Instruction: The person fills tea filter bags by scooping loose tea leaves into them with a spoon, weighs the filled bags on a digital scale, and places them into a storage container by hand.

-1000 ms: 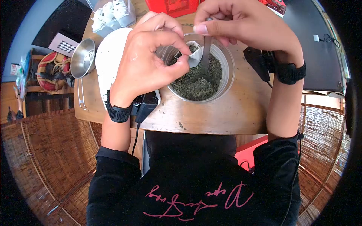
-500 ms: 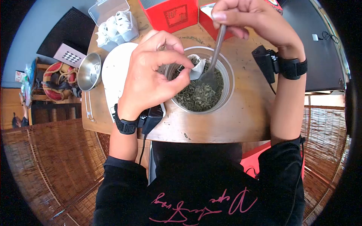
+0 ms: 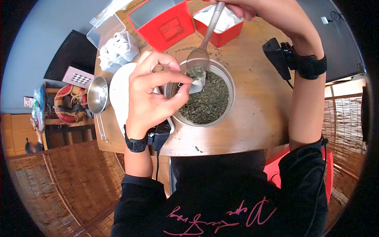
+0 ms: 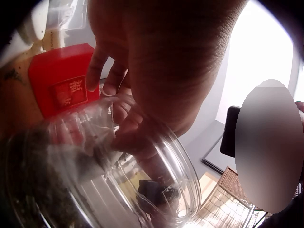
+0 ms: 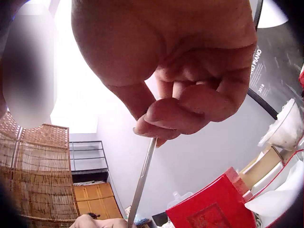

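Observation:
In the head view the left hand point(image 3: 156, 89) pinches the edge of a small white pouch point(image 3: 198, 85) between thumb and index finger, over a clear round tub point(image 3: 231, 93) of dried green leaves point(image 3: 209, 103). Leaf bits show at the pouch's mouth. The right hand point(image 5: 180, 99), partly cut off at the head view's top edge, grips the handle of a metal spoon point(image 3: 213, 24). The spoon's bowl, with leaves near its tip, is tilted down at the pouch's mouth; whether they touch I cannot tell.
Behind the tub stand an open red box point(image 3: 167, 29) and a lower red box point(image 3: 225, 38) with white material. To the left are a clear container point(image 3: 128, 55) of white pouches, a metal pan point(image 3: 97, 94) and a white object point(image 3: 120, 85) under the left hand.
The spoon has risen out of the leaves in the tub and moved left to the pouch. The right hand has moved up with it. The left hand still pinches the pouch.

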